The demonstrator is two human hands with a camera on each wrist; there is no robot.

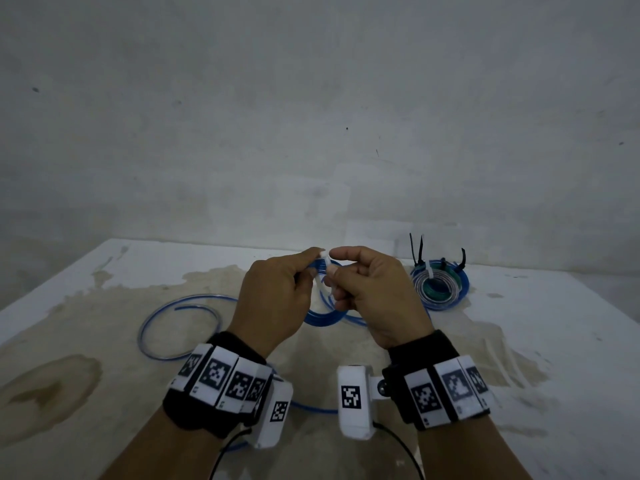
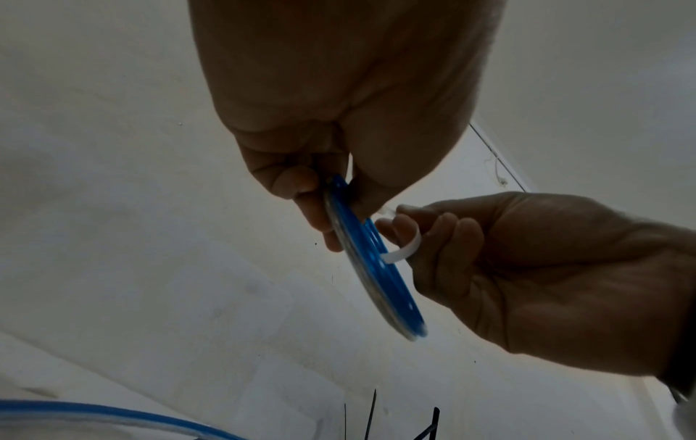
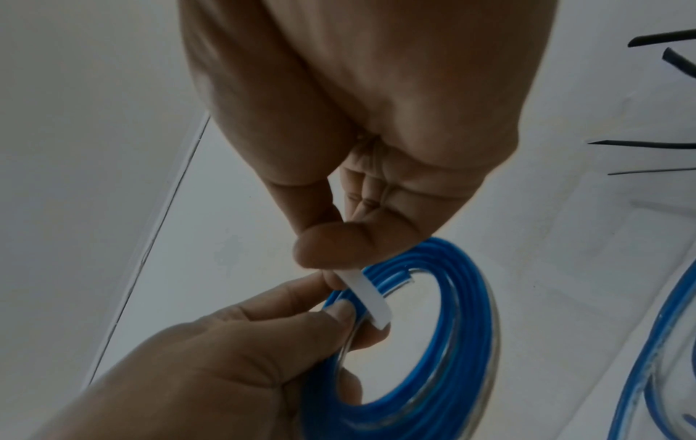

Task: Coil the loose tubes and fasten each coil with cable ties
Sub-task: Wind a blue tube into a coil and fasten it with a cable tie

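A: From the head view, where is the blue coil [image 1: 323, 308]?
B: Above the middle of the table [image 1: 519, 341], between both hands. The left hand [image 1: 273, 299] pinches its top; the right hand [image 1: 374, 299] pinches the white cable tie [image 1: 80, 268] there. Tied coils [image 1: 440, 285] lie by the far right edge.

A: Left wrist view?
B: Thumb and fingers [image 2: 301, 184] clamp the coil's rim; the tie [image 2: 399, 253] loops toward the right hand [image 2: 527, 268].

A: Right wrist view?
B: The thumb [image 3: 331, 250] pinches the tie [image 3: 371, 294] across the coil [image 3: 452, 342], just beside the left hand [image 3: 226, 357].
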